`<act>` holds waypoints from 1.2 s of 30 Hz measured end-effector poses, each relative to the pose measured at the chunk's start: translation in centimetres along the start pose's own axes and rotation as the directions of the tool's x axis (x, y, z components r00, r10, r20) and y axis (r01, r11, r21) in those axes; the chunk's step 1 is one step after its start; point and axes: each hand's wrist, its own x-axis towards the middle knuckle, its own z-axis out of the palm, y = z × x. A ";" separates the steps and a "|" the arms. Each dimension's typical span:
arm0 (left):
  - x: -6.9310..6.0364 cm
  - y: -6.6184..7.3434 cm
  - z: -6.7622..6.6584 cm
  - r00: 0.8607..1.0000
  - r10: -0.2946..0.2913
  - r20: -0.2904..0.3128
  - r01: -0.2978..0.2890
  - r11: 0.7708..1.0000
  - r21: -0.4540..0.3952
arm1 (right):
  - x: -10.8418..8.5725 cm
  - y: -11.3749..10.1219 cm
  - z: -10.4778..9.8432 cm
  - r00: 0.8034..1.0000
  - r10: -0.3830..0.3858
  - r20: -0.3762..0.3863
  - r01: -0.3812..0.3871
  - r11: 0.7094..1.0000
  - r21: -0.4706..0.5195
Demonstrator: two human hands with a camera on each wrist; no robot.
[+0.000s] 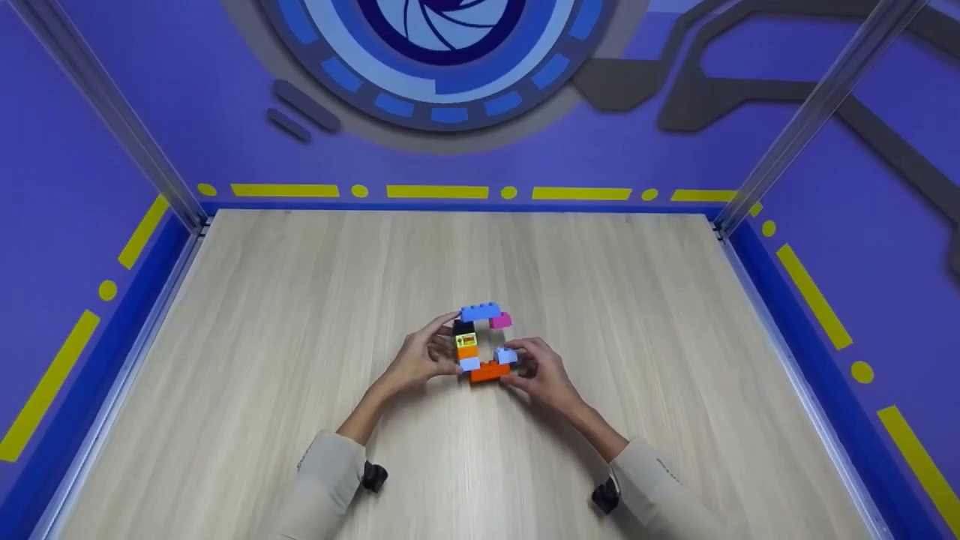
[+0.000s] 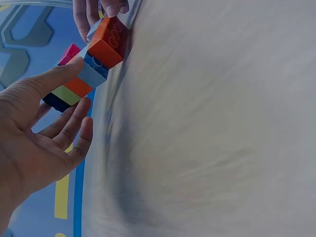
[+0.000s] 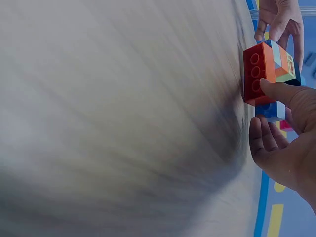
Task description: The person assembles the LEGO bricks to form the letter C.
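A ring-like build of toy building bricks stands between the two hands, with a gap in its right side. A blue brick [image 1: 481, 311] spans the top, and a pink brick [image 1: 501, 321] hangs under its right end. The left column stacks a black brick [image 1: 464, 327], a printed yellow brick [image 1: 466, 340], an orange brick [image 1: 467, 352] and a light blue brick [image 1: 469, 364]. Below lies a red-orange brick [image 1: 490, 372] bearing a small blue brick [image 1: 506, 355] at right. My left hand [image 1: 420, 356] holds the column, thumb low. My right hand [image 1: 546, 375] pinches the lower right corner, thumb on the red-orange brick.
The build is over a pale wood-grain table [image 1: 300, 285]. Blue panels with yellow marks, such as the back wall [image 1: 420, 169], enclose the table on three sides. Metal posts [image 1: 817, 105] rise at the back corners. Both forearms wear light sleeves [image 1: 326, 472].
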 end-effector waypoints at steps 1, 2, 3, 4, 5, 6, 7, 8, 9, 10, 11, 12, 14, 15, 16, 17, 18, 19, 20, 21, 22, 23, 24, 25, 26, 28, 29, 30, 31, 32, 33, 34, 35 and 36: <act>0.0 0.0 0.0 1.000 -0.003 0.003 0.003 1.000 0.005 | 0.0 0.0 0.1 1.000 0.003 0.000 -0.003 1.000 -0.004; 0.0 0.0 0.0 1.000 -0.009 0.006 0.009 1.000 0.015 | 0.0 0.0 0.1 1.000 0.005 0.000 -0.005 1.000 -0.006; 0.0 0.0 0.0 1.000 -0.016 0.008 0.016 1.000 0.023 | 0.0 0.0 0.2 1.000 0.008 0.000 -0.008 1.000 -0.012; 0.0 0.0 0.1 1.000 -0.022 0.011 0.021 0.999 0.034 | 0.0 0.0 0.2 1.000 0.011 0.001 -0.011 1.000 -0.014; 0.0 0.0 0.1 0.999 -0.030 0.015 0.029 0.998 0.050 | 0.1 -0.1 0.2 1.000 0.013 0.002 -0.013 1.000 -0.019; 0.0 0.1 0.1 0.999 -0.037 0.017 0.036 0.997 0.063 | 0.1 -0.1 0.3 1.000 0.015 0.002 -0.015 1.000 -0.025; 0.1 0.1 0.2 0.999 -0.047 0.016 0.045 0.996 0.075 | 0.1 -0.1 0.3 1.000 0.020 0.003 -0.020 0.999 -0.029; 0.1 0.0 0.2 0.999 -0.052 0.013 0.051 0.995 0.091 | 0.1 -0.1 0.4 1.000 0.023 0.002 -0.023 0.999 -0.035; 0.2 -0.1 0.1 0.998 -0.057 0.012 0.055 0.993 0.108 | 0.2 -0.1 0.4 1.000 0.029 0.002 -0.029 0.999 -0.040; 0.3 -0.1 0.1 0.998 -0.060 0.009 0.059 0.990 0.128 | 0.2 -0.2 0.4 0.999 0.032 0.001 -0.032 0.998 -0.045; 0.4 -0.1 0.0 0.998 -0.061 0.006 0.060 0.988 0.145 | 0.3 -0.2 0.5 0.999 0.037 0.000 -0.037 0.998 -0.054; 0.5 -0.2 -0.1 0.998 -0.062 0.005 0.060 0.985 0.163 | 0.3 -0.3 0.5 0.999 0.042 0.000 -0.042 0.997 -0.062; 0.8 -0.2 -0.3 0.999 -0.050 0.011 0.047 0.980 0.191 | 0.4 -0.4 0.5 0.998 0.056 0.000 -0.056 0.996 -0.073; 0.9 -0.2 -0.4 0.999 -0.045 0.020 0.040 0.979 0.201 | 0.4 -0.4 0.6 0.998 0.061 -0.001 -0.061 0.995 -0.077; 1.1 -0.3 -0.5 0.999 -0.040 0.028 0.033 0.978 0.206 | 0.4 -0.4 0.6 0.998 0.065 -0.001 -0.065 0.995 -0.080; 1.3 -0.3 -0.6 0.999 -0.034 0.038 0.026 0.978 0.208 | 0.4 -0.4 0.6 0.998 0.069 -0.001 -0.068 0.994 -0.082; 1.5 -0.4 -0.7 0.998 -0.032 0.050 0.021 0.977 0.211 | 0.4 -0.5 0.6 0.998 0.069 -0.001 -0.069 0.994 -0.082; 1.7 -0.4 -0.8 0.998 -0.029 0.061 0.016 0.977 0.215 | 0.4 -0.5 0.6 0.998 0.070 0.000 -0.070 0.994 -0.083; 1.8 -0.4 -0.9 0.997 -0.033 0.072 0.016 0.976 0.218 | 0.4 -0.5 0.7 0.998 0.070 0.001 -0.069 0.994 -0.083; 1.9 -0.5 -1.0 0.996 -0.035 0.081 0.017 0.975 0.220 | 0.4 -0.5 0.7 0.998 0.067 0.001 -0.067 0.994 -0.082; 2.0 -0.5 -1.1 0.996 -0.037 0.087 0.017 0.975 0.222 | 0.4 -0.5 0.7 0.998 0.070 0.002 -0.070 0.994 -0.079; 2.1 -0.6 -1.2 0.995 -0.040 0.094 0.018 0.975 0.223 | 0.4 -0.6 0.8 0.997 0.073 0.003 -0.073 0.994 -0.078; 2.1 -0.6 -1.3 0.994 -0.044 0.100 0.020 0.974 0.227 | 0.4 -0.6 0.8 0.997 0.080 0.003 -0.080 0.994 -0.076; 2.2 -0.7 -1.4 0.994 -0.048 0.103 0.023 0.973 0.229 | 0.5 -0.6 0.9 0.996 0.087 0.004 -0.087 0.994 -0.072; 2.2 -0.7 -1.4 0.993 -0.057 0.106 0.032 0.973 0.228 | 0.5 -0.6 0.9 0.996 0.088 0.004 -0.087 0.994 -0.071; 2.3 -0.6 -1.5 0.991 -0.082 0.107 0.056 0.972 0.227 | 0.6 -0.6 1.0 0.995 0.102 0.006 -0.101 0.993 -0.065; 2.3 -0.6 -1.6 0.990 -0.096 0.107 0.070 0.972 0.226 | 0.6 -0.6 1.0 0.994 0.106 0.007 -0.106 0.992 -0.065; 2.4 -0.6 -1.6 0.988 -0.108 0.107 0.081 0.971 0.224 | 0.7 -0.6 1.0 0.994 0.110 0.008 -0.109 0.992 -0.061; 2.5 -0.6 -1.6 0.987 -0.117 0.107 0.092 0.971 0.219 | 0.7 -0.6 1.0 0.994 0.111 0.006 -0.110 0.992 -0.058; 2.6 -0.6 -1.6 0.986 -0.127 0.108 0.101 0.971 0.215 | 0.8 -0.7 0.9 0.994 0.113 0.004 -0.113 0.992 -0.056; 2.6 -0.5 -1.5 0.985 -0.131 0.110 0.106 0.971 0.212 | 0.8 -0.7 0.9 0.993 0.122 0.003 -0.122 0.991 -0.049; 2.7 -0.5 -1.5 0.985 -0.135 0.109 0.111 0.972 0.208 | 0.8 -0.7 0.8 0.993 0.120 0.000 -0.120 0.992 -0.046; 2.9 -0.5 -1.5 0.985 -0.139 0.106 0.115 0.972 0.206 | 0.9 -0.7 0.8 0.993 0.119 -0.003 -0.119 0.992 -0.045; 3.0 -0.6 -1.5 0.985 -0.143 0.099 0.120 0.971 0.205 | 1.0 -0.8 0.7 0.993 0.118 -0.005 -0.118 0.992 -0.042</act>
